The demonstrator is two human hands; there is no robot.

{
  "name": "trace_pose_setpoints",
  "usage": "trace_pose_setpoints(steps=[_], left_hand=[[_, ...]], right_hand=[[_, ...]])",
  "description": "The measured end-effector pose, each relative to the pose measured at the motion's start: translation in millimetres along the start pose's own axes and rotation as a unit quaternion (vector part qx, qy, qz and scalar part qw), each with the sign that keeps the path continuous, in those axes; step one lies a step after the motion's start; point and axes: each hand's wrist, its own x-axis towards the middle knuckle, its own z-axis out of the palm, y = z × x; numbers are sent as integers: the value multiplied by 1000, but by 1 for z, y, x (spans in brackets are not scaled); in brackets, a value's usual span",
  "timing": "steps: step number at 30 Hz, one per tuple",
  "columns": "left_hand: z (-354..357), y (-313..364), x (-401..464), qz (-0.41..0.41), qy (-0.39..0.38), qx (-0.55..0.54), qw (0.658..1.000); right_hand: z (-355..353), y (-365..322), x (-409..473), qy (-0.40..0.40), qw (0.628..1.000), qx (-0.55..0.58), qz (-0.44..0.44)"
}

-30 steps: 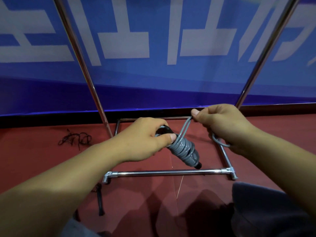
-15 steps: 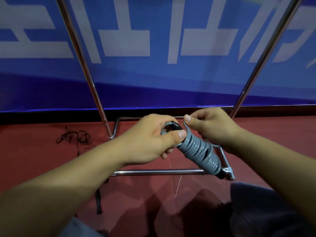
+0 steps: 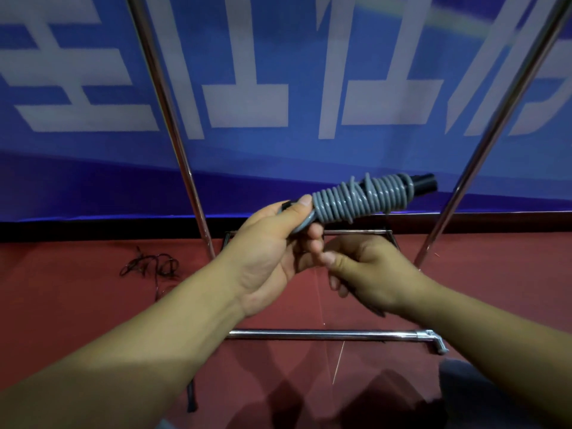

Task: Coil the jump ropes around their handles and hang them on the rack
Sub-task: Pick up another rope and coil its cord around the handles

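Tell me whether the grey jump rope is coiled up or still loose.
Coiled. The grey jump rope is wrapped in tight turns around its black handles, no slack hanging; the left hand grips one end. Whether the tail is secured cannot be told.
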Motion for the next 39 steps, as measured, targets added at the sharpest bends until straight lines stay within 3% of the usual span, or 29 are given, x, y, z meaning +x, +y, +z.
trace_pose_setpoints(steps=[2,9,12,15,18,25,34,39], left_hand=[[-4,-2,3,1,21,0,1000],[-10,-8,10,26,86,87,992],[-13,-10,14,74,123,172,975],[-15,-13,18,101,155,216,959],[-17,-16,20,144,158,270,939],[-36,-19,29,211,171,476,837],[-38,-13,27,242,142,569,773],[-43,-9,27,232,118,615,744]], right_hand=[[5,0,-1,-32,999,-28,0],[7,-13,-3,-31,987,-159,4],[15,-16,-7,-26,994,24,100],[21,-19,-9,-20,922,299,244],[21,-25,-12,-18,889,357,285],[28,-33,-19,-12,945,257,200],[16,-42,-25,-20,984,139,112],[12,-45,-28,-47,987,104,114]])
